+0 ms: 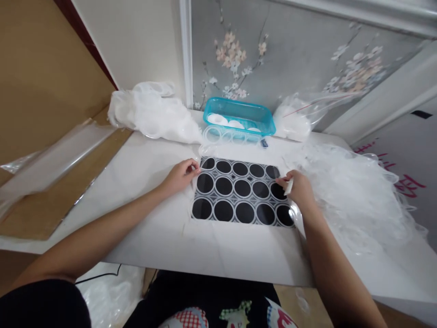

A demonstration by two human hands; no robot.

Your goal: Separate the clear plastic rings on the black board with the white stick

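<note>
A black sheet point(245, 212) with rows of large black circles, each ringed in pale grey, lies flat on the white table. At its upper left corner is my left hand point(182, 175), thumb and fingertips pressed together; whatever is between them is too small to make out. My right hand point(300, 189) is closed over the sheet's right edge. A small white piece point(289, 187) shows at its fingers, and I cannot tell whether it is held or wrapped round a finger. Some clear film point(297, 218) shows below that hand.
Behind the sheet stands a blue plastic basket point(239, 105) with white round pieces inside. Clear rings point(213, 134) lie before it. A white bagged heap point(153, 111) sits left, another bag point(293, 118) right. Many translucent rings point(355, 196) pile up at right. Cardboard point(51, 200) lies left.
</note>
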